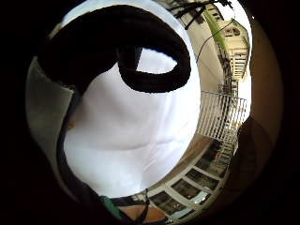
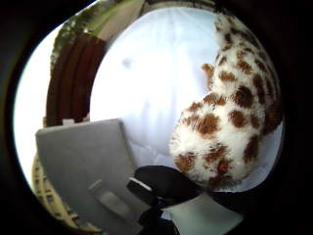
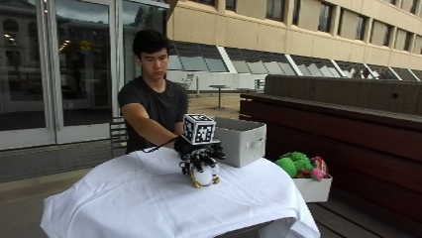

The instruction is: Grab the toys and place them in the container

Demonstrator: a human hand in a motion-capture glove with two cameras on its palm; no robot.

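Only the thumb-side view shows the spotted plush toy (image 2: pixel 230 122).

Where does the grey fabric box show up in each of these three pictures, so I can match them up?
Outside view: the grey box stands on the white tablecloth, behind the gloved right hand.
Thumb side palm view: the grey box lies on the cloth beside the spotted plush toy.
Little finger side palm view: a grey panel at the cloth's edge may be it; cannot tell.
Shared landmark: the white tablecloth.

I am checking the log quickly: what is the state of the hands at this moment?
Right hand: fingers curled round a white plush toy, holding it over the white-clothed table.
Other hand: not visible, cannot be told.
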